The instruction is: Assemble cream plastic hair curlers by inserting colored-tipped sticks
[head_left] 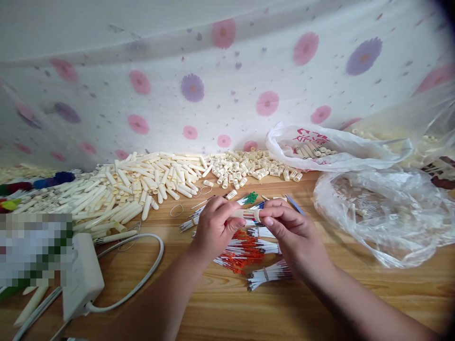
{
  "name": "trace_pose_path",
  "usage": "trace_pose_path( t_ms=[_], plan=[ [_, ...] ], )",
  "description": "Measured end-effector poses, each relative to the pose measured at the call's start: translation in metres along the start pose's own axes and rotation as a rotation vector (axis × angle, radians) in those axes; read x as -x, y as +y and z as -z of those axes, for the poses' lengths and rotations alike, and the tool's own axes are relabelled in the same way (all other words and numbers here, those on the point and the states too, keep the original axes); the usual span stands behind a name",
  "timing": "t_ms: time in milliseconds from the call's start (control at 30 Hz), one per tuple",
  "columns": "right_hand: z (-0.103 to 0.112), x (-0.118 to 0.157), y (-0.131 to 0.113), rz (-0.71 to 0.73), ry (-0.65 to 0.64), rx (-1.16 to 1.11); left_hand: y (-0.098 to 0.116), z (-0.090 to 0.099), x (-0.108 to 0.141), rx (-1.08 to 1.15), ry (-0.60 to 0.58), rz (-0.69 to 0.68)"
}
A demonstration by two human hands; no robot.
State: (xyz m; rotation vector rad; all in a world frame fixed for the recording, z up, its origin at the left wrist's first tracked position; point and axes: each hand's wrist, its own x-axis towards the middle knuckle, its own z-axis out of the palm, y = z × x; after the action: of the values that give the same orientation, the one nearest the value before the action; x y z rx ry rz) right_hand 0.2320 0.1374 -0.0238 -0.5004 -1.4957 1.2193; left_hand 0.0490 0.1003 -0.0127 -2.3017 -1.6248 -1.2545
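Note:
Between my two hands is a small cream plastic tube point(250, 214) with slots in its side, through which something reddish shows. My left hand point(217, 225) pinches its left end, and my right hand point(289, 232) grips the rim at its right end. Beneath the hands lie orange-tipped white sticks point(238, 251). A banded bundle of white sticks point(268, 274) rests nearer to me, below my right hand. Green-tipped sticks point(249, 199) show just behind the tube. One slotted cream piece point(231, 194) lies behind my left hand.
Long cream tubes point(156, 175) are heaped at the back left, short slotted pieces point(241, 166) at the back middle. Plastic bags point(384, 213) stand on the right. A white power strip point(81, 274) with a looping cable point(156, 265) lies at the left on the wooden table point(213, 308).

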Motion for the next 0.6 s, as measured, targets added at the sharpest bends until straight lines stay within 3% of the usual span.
trace_pose_path(
  t_ms=[267, 400, 467, 533, 600],
  plan=[
    [0.007, -0.010, -0.015, 0.082, -0.044, 0.266, 0.002, -0.003, 0.002, 0.012, -0.019, -0.005],
    [0.045, -0.025, -0.025, 0.157, 0.103, 0.346, 0.000, -0.005, -0.001, 0.189, -0.172, 0.084],
    [0.073, -0.030, -0.024, 0.109, 0.190, 0.513, 0.000, -0.005, -0.002, 0.275, -0.249, 0.156],
    [0.096, -0.032, -0.016, -0.002, 0.096, 0.809, 0.000, -0.006, -0.002, 0.360, -0.290, 0.232],
    [0.108, -0.033, -0.003, -0.112, -0.148, 1.119, 0.001, -0.007, -0.001, 0.465, -0.314, 0.295]
  ],
)
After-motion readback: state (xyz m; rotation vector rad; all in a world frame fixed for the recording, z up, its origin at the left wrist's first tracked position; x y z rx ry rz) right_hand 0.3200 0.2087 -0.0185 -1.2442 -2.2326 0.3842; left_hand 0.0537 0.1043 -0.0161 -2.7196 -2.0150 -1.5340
